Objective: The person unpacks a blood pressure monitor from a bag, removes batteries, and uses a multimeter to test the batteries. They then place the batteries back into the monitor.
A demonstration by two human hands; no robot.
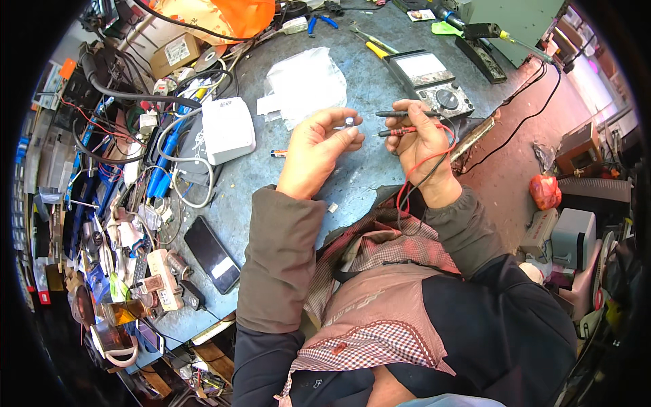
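Note:
My left hand (313, 149) pinches a small cylindrical part (349, 122) with a pale, shiny end between thumb and fingertips; its exact kind is too small to tell. In my right hand (424, 146) are two test probes, a black probe (393, 114) above a red probe (397, 131), their tips pointing left toward the small part but apart from it. A red lead (426, 160) and a black lead loop down past my right wrist. Beyond that hand lies an analog multimeter (426, 71) with a round dial. A clear plastic bag (308, 81) lies beyond my left hand.
A white box-shaped device (228, 129) with a grey cable stands left of my left hand. Nearer me lies a black phone (211, 254). Tangled cables, tools and a power strip (163, 278) crowd the left side. Blue-handled pliers (321, 24) and a screwdriver (376, 49) lie at the back.

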